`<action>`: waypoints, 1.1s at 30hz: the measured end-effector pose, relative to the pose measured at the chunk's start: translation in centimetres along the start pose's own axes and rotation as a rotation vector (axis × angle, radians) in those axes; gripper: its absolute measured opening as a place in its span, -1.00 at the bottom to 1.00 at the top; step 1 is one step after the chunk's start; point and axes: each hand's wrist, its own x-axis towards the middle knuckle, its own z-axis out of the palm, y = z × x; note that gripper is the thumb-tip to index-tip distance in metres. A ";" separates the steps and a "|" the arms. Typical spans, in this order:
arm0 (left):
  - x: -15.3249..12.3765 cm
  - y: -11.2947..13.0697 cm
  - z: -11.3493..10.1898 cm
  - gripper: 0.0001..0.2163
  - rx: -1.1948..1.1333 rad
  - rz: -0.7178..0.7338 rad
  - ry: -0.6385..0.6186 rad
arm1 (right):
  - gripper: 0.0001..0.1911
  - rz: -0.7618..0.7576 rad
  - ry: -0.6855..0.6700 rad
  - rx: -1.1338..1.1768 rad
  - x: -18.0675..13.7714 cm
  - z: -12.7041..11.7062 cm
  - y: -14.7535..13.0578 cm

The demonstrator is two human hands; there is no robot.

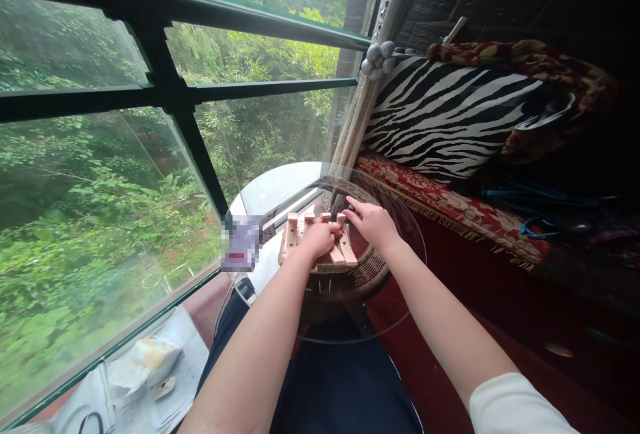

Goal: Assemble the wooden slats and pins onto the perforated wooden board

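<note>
A set of pale wooden blocks (pixel 291 234) lies side by side on a round glass table top (pixel 400 287) over a wicker base (pixel 370 267). My left hand (pixel 319 239) rests on the middle blocks with its fingers curled around one of them. Just to its right, my right hand (pixel 373 222) lies over the right end of the wooden pieces, fingers bent down and pinching a block's end. Both forearms reach in from the bottom of the view.
A large green-framed window (pixel 175 97) fills the left side, with trees outside. A zebra-striped cushion (pixel 450 114) and a red patterned throw (pixel 450 204) lie on a bench at the right. Papers and a wrapped item (pixel 150 361) lie below the window at lower left.
</note>
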 end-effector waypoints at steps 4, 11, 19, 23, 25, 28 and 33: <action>0.1 -0.1 0.1 -0.69 0.007 0.001 -0.002 | -0.55 -0.103 0.030 0.112 -0.6 0.4 0.5; -0.1 0.1 -0.2 -0.67 0.011 -0.010 -0.014 | -0.64 0.037 0.102 0.066 0.2 1.4 0.7; -0.1 0.2 -0.2 -0.68 0.015 -0.007 -0.008 | -0.59 -0.067 0.149 0.206 -0.2 1.9 0.5; -0.1 0.3 -0.3 -0.69 0.027 -0.007 -0.010 | -0.59 -0.088 0.124 0.296 0.2 2.8 0.3; -0.1 0.3 -0.3 -0.68 0.023 -0.005 -0.007 | -0.65 -0.016 0.126 0.239 0.5 2.8 0.1; -0.1 0.2 -0.3 -0.68 0.014 -0.006 -0.004 | -0.69 0.076 0.103 0.159 1.0 2.2 -0.3; -0.1 0.2 -0.2 -0.69 -0.007 -0.013 -0.002 | -0.63 -0.020 0.074 0.282 0.9 1.7 -0.5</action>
